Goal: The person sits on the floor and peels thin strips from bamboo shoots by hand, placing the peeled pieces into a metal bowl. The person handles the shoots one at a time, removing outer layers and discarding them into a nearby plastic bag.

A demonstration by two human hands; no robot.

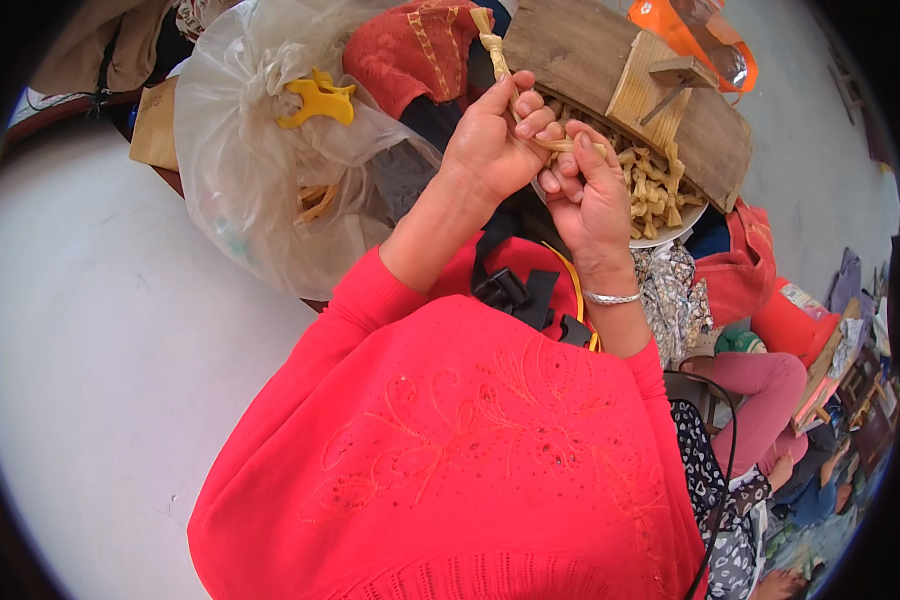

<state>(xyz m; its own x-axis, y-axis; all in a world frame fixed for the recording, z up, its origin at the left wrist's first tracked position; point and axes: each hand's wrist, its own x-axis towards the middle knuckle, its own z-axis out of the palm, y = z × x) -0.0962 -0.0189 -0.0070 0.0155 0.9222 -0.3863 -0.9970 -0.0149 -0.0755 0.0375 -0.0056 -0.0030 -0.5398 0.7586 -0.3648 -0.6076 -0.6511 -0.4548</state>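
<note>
My left hand (487,146) grips a pale yellow strip (493,46), which looks like tofu skin. A knot shows in the strip above my thumb, and its short end sticks up past it. My right hand (589,195), with a silver bangle at the wrist, pinches the strip's other end between thumb and fingers. The two hands are close together over the near edge of a white bowl (671,234). Similar knotted pieces (649,184) are heaped in the bowl, partly hidden by my right hand and a board.
A wooden board (570,56) with an upright block (649,90) lies across the bowl's far side. Left stands a clear plastic bag (270,202) with a yellow clip (316,99). Red towels (420,52) lie near the bowl. Other people sit at the right, beside a red bucket (791,322).
</note>
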